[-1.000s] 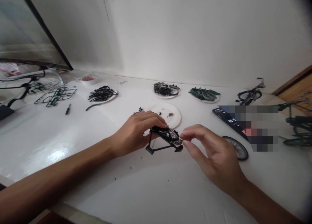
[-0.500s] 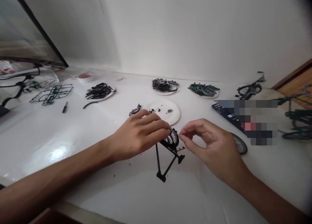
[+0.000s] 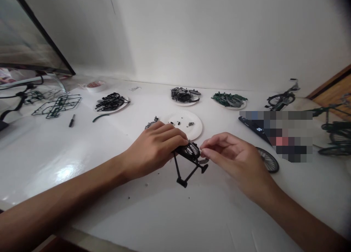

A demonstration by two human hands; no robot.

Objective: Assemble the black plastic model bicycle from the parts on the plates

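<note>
My left hand is closed on a black model bicycle frame that has a spoked wheel set in it. Its fingers cover the far part of the frame. At the wheel's right edge, my right hand pinches with thumb and forefinger; whatever lies between those fingertips is too small to make out. Just beyond the hands, a white paper plate carries a few tiny dark and grey parts. A loose spoked wheel lies behind my right hand, partly covered by it.
Further back stand plates of black parts, dark parts and green parts. Green sprues and a small screwdriver lie left. Assembled model bicycles and a phone are at right.
The frame's near end has tilted up and away from me in my left hand. My right fingertips have come slightly closer to the wheel.
</note>
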